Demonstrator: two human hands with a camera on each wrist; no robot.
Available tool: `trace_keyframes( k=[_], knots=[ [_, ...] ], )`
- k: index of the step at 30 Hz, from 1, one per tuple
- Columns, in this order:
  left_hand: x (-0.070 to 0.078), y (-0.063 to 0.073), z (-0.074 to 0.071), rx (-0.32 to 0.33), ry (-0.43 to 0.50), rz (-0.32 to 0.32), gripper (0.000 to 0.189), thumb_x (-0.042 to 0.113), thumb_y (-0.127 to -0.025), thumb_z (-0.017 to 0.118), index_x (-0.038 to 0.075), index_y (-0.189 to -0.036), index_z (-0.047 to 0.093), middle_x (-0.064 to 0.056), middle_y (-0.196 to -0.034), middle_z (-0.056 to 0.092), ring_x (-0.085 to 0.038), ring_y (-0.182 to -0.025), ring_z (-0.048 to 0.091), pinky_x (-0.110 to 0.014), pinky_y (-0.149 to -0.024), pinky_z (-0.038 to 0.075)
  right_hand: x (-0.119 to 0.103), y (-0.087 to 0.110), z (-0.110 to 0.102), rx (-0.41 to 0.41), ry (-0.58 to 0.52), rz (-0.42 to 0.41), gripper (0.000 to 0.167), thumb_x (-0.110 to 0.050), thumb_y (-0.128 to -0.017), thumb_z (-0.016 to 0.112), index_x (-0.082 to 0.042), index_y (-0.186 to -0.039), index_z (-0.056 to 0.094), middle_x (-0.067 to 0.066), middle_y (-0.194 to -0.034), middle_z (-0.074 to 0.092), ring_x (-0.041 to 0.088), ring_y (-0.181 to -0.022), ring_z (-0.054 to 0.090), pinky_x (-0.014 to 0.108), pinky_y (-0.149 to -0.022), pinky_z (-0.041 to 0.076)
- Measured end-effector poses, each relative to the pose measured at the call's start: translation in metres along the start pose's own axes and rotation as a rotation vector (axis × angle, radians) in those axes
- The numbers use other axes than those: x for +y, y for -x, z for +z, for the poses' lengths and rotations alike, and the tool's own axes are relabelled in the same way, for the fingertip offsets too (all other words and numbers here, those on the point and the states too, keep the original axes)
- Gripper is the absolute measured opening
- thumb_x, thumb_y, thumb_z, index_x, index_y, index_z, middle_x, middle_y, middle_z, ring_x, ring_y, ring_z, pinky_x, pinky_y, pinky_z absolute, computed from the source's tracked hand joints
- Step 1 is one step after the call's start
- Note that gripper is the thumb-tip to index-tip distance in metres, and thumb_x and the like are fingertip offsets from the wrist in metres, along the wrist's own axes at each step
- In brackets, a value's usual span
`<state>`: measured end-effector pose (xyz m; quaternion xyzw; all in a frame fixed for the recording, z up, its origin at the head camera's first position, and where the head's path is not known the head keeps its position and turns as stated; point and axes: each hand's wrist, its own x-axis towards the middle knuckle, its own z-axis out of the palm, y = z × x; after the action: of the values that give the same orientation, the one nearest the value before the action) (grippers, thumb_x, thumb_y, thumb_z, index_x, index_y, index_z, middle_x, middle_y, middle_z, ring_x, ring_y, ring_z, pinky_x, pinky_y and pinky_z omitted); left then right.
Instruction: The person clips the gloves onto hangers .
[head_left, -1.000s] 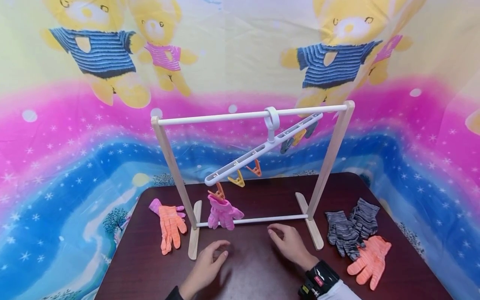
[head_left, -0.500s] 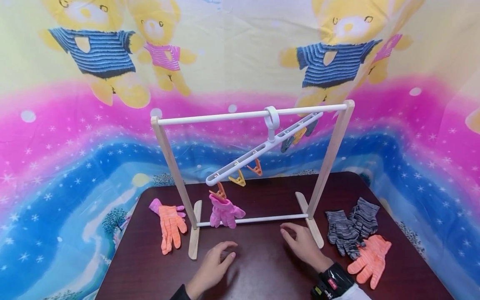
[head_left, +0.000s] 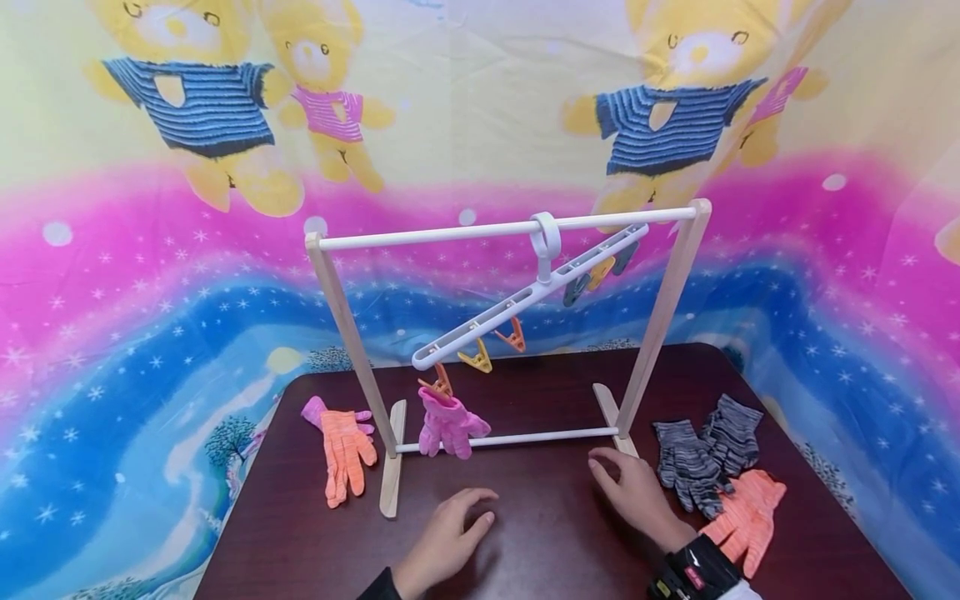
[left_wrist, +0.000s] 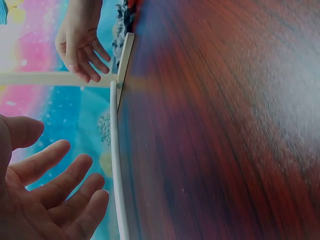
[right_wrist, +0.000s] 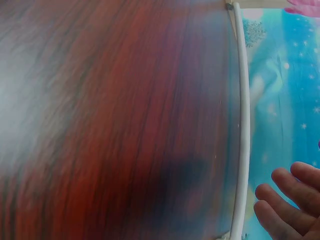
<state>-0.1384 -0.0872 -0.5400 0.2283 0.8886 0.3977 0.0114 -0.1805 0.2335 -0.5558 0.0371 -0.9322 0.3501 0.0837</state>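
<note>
left hand [head_left: 448,536] and right hand [head_left: 636,497], each grip loosely apart, above glossy red-brown table [head_left: 543,542]; bear-print cloth [head_left: 465,117] behind.

From where I'm stood, both hands have slid R in the last sec. The L hand [head_left: 447,535] was under the hanging pink glove [head_left: 452,425]; now its fingertips are just past the glove's R edge, lower ctr of frame, w/ the dark cuff [head_left: 381,586] shifted along too. The R hand [head_left: 637,496] went further, lower R of ctr: it now hides the near end of the stand's R foot [head_left: 605,404], & wrist plus black band [head_left: 696,571] cover a bit of the orange glove [head_left: 752,507].
</note>
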Motion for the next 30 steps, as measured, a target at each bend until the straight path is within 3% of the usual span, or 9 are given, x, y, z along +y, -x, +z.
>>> trace_keyframes(
  k=[2, 5, 7, 8, 12, 16, 18, 25, 30],
  knots=[
    [0.002, 0.0, 0.003, -0.014, 0.002, 0.005, 0.026, 0.019, -0.1, 0.06, 0.01, -0.123, 0.068, -0.001, -0.12, 0.072, -0.019, -0.115, 0.067, -0.038, -0.097, 0.052, 0.003, 0.001, -0.004, 0.012, 0.006, 0.006, 0.024, -0.024, -0.098, 0.066, -0.009, -0.115, 0.074, 0.0, -0.07, 0.066, 0.003, -0.051, 0.049, 0.024, -0.057, 0.043],
    [0.004, -0.001, 0.005, -0.031, -0.002, 0.007, 0.025, 0.019, -0.1, 0.061, 0.011, -0.122, 0.068, -0.001, -0.12, 0.071, -0.017, -0.114, 0.067, -0.036, -0.096, 0.053, 0.009, 0.003, -0.011, 0.037, -0.017, 0.008, 0.024, -0.021, -0.098, 0.065, -0.006, -0.116, 0.073, 0.013, -0.095, 0.076, 0.016, -0.069, 0.071, 0.031, -0.065, 0.057],
    [0.006, -0.001, 0.007, -0.032, -0.01, 0.015, 0.025, 0.019, -0.099, 0.061, 0.011, -0.122, 0.069, -0.001, -0.12, 0.071, -0.017, -0.113, 0.067, -0.035, -0.095, 0.053, 0.013, 0.003, -0.016, 0.059, -0.025, 0.003, 0.024, -0.021, -0.098, 0.065, -0.005, -0.116, 0.073, 0.018, -0.113, 0.075, 0.023, -0.084, 0.076, 0.036, -0.071, 0.061],
    [0.007, 0.0, 0.007, -0.03, -0.013, 0.022, 0.024, 0.019, -0.099, 0.062, 0.011, -0.121, 0.069, -0.002, -0.119, 0.071, -0.017, -0.112, 0.068, -0.035, -0.094, 0.053, 0.015, 0.004, -0.018, 0.061, -0.032, 0.004, 0.025, -0.02, -0.099, 0.065, -0.004, -0.116, 0.073, 0.02, -0.114, 0.074, 0.025, -0.085, 0.077, 0.036, -0.071, 0.061],
    [0.01, 0.0, 0.009, -0.029, -0.024, 0.039, 0.024, 0.019, -0.099, 0.062, 0.011, -0.12, 0.069, -0.002, -0.119, 0.071, -0.016, -0.111, 0.068, -0.034, -0.094, 0.054, 0.024, 0.006, -0.027, 0.084, 0.023, 0.001, 0.024, -0.022, -0.098, 0.065, -0.005, -0.114, 0.074, 0.013, -0.096, 0.077, 0.016, -0.075, 0.073, 0.029, -0.064, 0.056],
    [0.013, -0.001, 0.01, -0.061, -0.023, 0.031, 0.024, 0.021, -0.1, 0.062, 0.012, -0.121, 0.069, 0.0, -0.119, 0.071, -0.016, -0.113, 0.067, -0.035, -0.094, 0.053, 0.032, 0.009, -0.036, 0.095, 0.113, 0.016, 0.027, -0.024, -0.098, 0.065, -0.005, -0.115, 0.073, 0.004, -0.077, 0.071, 0.004, -0.059, 0.054, 0.026, -0.057, 0.043],
    [0.015, -0.002, 0.01, -0.083, -0.018, 0.021, 0.024, 0.023, -0.1, 0.061, 0.013, -0.121, 0.068, 0.001, -0.12, 0.07, -0.016, -0.113, 0.066, -0.035, -0.094, 0.053, 0.037, 0.011, -0.041, 0.099, 0.144, 0.031, 0.029, -0.025, -0.099, 0.064, -0.004, -0.117, 0.072, 0.006, -0.077, 0.071, 0.005, -0.056, 0.051, 0.028, -0.057, 0.042],
    [0.02, -0.002, 0.013, -0.095, -0.06, 0.041, 0.025, 0.026, -0.1, 0.061, 0.015, -0.122, 0.068, 0.004, -0.121, 0.07, -0.013, -0.116, 0.065, -0.034, -0.095, 0.053, 0.052, 0.014, -0.061, 0.105, 0.218, 0.062, 0.032, -0.025, -0.098, 0.064, 0.0, -0.116, 0.072, 0.019, -0.098, 0.076, 0.021, -0.069, 0.069, 0.04, -0.06, 0.053],
    [0.02, -0.003, 0.017, -0.125, -0.067, 0.063, 0.025, 0.026, -0.101, 0.06, 0.016, -0.123, 0.068, 0.006, -0.121, 0.07, -0.012, -0.118, 0.064, -0.033, -0.096, 0.052, 0.058, 0.016, -0.082, 0.063, 0.249, 0.125, 0.037, -0.027, -0.099, 0.061, 0.003, -0.118, 0.07, 0.017, -0.089, 0.076, 0.019, -0.064, 0.066, 0.036, -0.055, 0.049]
  ],
)
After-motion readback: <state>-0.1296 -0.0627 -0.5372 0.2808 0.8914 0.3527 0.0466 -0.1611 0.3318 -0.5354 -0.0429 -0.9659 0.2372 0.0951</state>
